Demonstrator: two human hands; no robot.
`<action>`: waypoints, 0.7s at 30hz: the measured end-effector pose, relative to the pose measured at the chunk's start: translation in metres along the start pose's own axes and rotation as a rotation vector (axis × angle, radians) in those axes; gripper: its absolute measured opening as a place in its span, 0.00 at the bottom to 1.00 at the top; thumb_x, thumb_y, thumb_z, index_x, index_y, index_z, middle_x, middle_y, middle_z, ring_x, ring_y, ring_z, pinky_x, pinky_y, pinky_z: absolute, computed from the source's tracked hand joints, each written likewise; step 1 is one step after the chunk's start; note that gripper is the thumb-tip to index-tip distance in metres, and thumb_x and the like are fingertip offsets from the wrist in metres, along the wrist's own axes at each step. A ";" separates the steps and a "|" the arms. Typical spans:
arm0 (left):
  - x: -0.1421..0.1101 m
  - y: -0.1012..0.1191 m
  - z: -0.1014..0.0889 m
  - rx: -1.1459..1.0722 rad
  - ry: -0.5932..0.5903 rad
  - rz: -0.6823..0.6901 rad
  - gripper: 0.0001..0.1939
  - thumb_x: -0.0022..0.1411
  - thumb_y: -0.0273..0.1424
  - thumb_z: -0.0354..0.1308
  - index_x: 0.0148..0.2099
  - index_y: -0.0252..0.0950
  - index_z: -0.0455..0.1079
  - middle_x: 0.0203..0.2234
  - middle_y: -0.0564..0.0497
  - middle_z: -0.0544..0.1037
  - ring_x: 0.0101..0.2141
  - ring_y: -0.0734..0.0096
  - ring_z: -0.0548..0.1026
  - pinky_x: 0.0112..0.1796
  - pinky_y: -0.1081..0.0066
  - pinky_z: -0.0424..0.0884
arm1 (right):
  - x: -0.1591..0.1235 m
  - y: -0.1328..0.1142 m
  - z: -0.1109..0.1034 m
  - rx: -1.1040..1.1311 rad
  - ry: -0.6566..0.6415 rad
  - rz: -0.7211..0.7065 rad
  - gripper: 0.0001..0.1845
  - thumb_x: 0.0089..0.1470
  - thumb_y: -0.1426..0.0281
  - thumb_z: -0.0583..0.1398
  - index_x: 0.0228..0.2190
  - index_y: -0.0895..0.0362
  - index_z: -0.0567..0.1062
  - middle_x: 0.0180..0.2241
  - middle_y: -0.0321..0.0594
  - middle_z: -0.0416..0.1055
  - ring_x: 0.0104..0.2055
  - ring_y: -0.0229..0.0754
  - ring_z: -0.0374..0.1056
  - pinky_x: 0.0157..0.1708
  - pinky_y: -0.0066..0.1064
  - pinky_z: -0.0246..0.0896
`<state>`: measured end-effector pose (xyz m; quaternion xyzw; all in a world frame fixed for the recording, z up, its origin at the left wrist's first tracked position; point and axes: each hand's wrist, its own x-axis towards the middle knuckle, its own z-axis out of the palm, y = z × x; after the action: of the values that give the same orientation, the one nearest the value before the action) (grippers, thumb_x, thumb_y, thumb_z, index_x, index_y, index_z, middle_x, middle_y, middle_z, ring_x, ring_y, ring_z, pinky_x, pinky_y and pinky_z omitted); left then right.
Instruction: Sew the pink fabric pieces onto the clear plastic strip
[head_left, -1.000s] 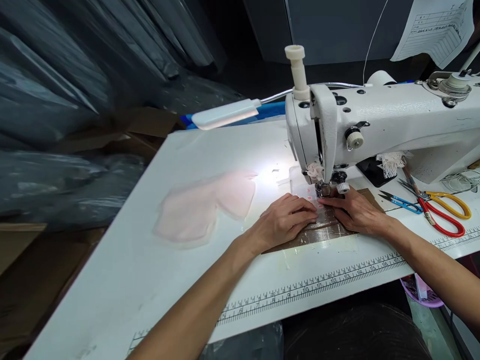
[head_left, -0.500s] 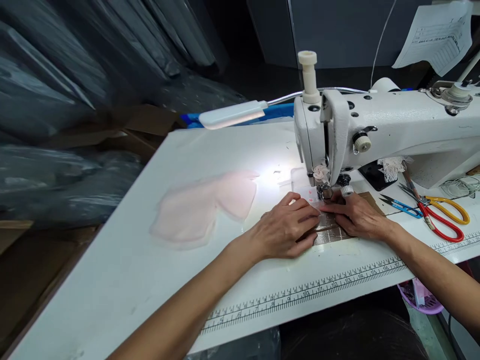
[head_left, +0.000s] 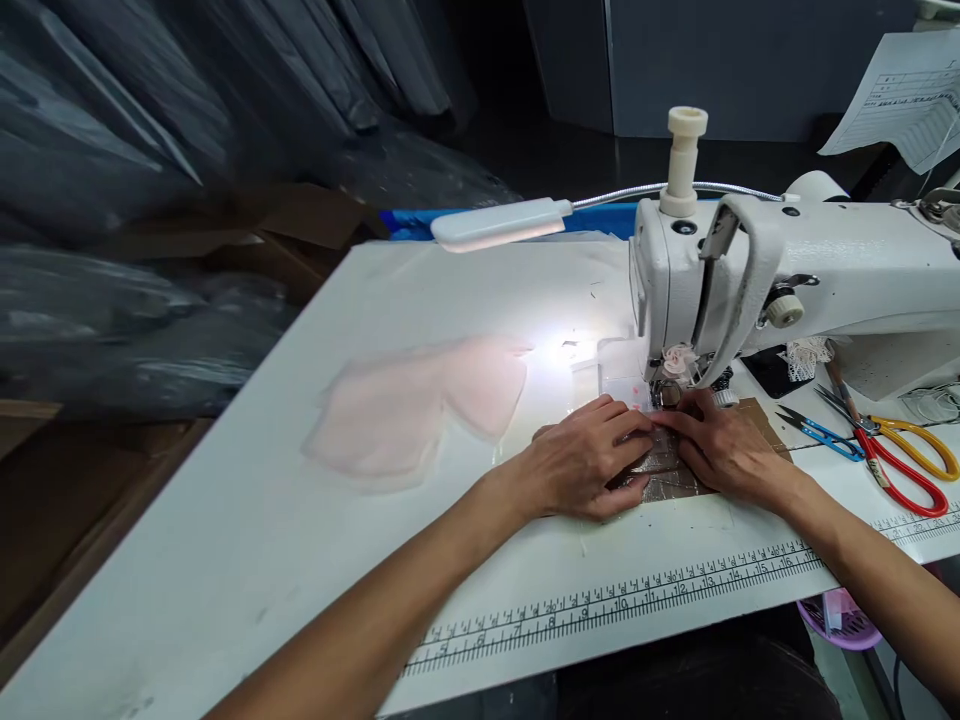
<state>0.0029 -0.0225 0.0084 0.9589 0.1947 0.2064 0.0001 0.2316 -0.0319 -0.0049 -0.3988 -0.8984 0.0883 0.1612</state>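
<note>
A white sewing machine [head_left: 847, 255] stands at the right, its presser foot [head_left: 666, 393] just beyond my fingertips. Sheer, pale fabric [head_left: 661, 452] lies below the foot, over a brown base plate [head_left: 686, 488]. My left hand [head_left: 592, 458] rests at the left of the foot, fingers curled and closed on the fabric's edge. From the other side, my right hand [head_left: 727, 445] pinches the fabric close to the foot, its index finger almost meeting the left fingers. The fingertips partly hide the fabric. A pink fabric rosette [head_left: 679, 360] hangs on the machine head.
Sheer pink fabric pieces [head_left: 390, 415] lie on the white table [head_left: 300, 580] at left. Blue thread snips [head_left: 821, 432] and red-and-yellow-handled scissors [head_left: 900, 465] sit right of my right hand. A lamp [head_left: 502, 222] lights the table. A printed ruler [head_left: 600, 608] runs along the front edge.
The view has shifted, so the machine and tools appear farther right. Both hands stay at the presser foot on the fabric, with only slight finger movement. The pink pieces lie as before.
</note>
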 end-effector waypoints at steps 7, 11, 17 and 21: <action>-0.002 -0.001 0.001 -0.011 -0.016 -0.045 0.14 0.63 0.34 0.52 0.45 0.31 0.73 0.42 0.42 0.78 0.35 0.62 0.73 0.39 0.61 0.72 | -0.003 0.000 -0.002 0.049 0.056 -0.054 0.20 0.63 0.73 0.51 0.53 0.56 0.73 0.43 0.50 0.67 0.42 0.47 0.66 0.42 0.43 0.71; 0.000 -0.001 -0.002 -0.016 -0.064 -0.097 0.16 0.63 0.34 0.52 0.47 0.31 0.73 0.44 0.42 0.78 0.37 0.61 0.73 0.40 0.60 0.72 | -0.003 0.000 -0.003 0.053 0.055 -0.046 0.20 0.64 0.71 0.50 0.52 0.58 0.74 0.40 0.52 0.67 0.41 0.49 0.67 0.41 0.45 0.71; 0.001 -0.003 -0.004 0.003 -0.094 -0.121 0.18 0.62 0.36 0.53 0.49 0.30 0.72 0.46 0.41 0.77 0.39 0.59 0.73 0.41 0.59 0.71 | -0.003 -0.001 -0.006 0.066 0.024 -0.039 0.19 0.63 0.72 0.52 0.52 0.54 0.74 0.41 0.50 0.68 0.43 0.49 0.67 0.43 0.44 0.71; 0.001 -0.006 -0.002 0.025 -0.093 -0.131 0.20 0.63 0.37 0.53 0.51 0.29 0.70 0.47 0.39 0.76 0.40 0.58 0.73 0.42 0.58 0.70 | -0.003 -0.003 -0.006 0.055 0.009 -0.011 0.19 0.63 0.72 0.52 0.53 0.53 0.74 0.40 0.49 0.69 0.44 0.49 0.67 0.43 0.44 0.71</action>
<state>0.0005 -0.0171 0.0099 0.9526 0.2592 0.1588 0.0105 0.2336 -0.0360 0.0011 -0.3895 -0.8971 0.1103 0.1769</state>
